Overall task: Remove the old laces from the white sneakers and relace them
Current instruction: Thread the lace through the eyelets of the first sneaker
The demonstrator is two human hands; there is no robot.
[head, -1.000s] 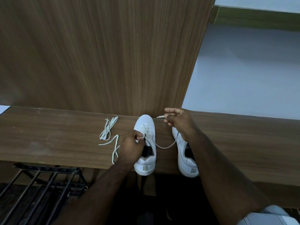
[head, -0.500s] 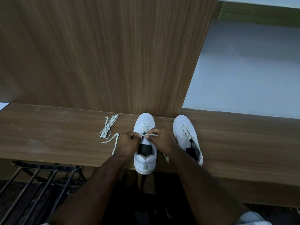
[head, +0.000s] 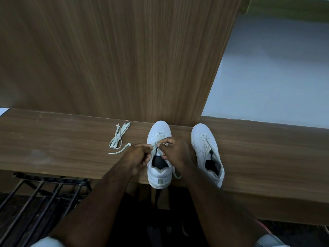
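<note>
Two white sneakers stand toe-forward on a wooden shelf (head: 62, 148). Over the tongue of the left sneaker (head: 159, 173), my left hand (head: 137, 155) and my right hand (head: 176, 150) meet, each pinching a strand of the pale lace (head: 155, 146) that runs through its eyelets. A loose end of that lace hangs beside the shoe's heel under my right wrist. The right sneaker (head: 204, 145) has bare eyelets and nobody touches it. A loose lace (head: 117, 139) lies coiled on the shelf to the left of the shoes.
A tall wooden panel (head: 124, 59) rises right behind the shelf, touching the toes of the shoes. A black metal rack (head: 44, 189) sits below the shelf at lower left. Pale floor (head: 276, 77) shows at the upper right.
My right hand came in from above the right sneaker, where it held the lace end out, to the left sneaker's tongue. Both hands now work close together there.
</note>
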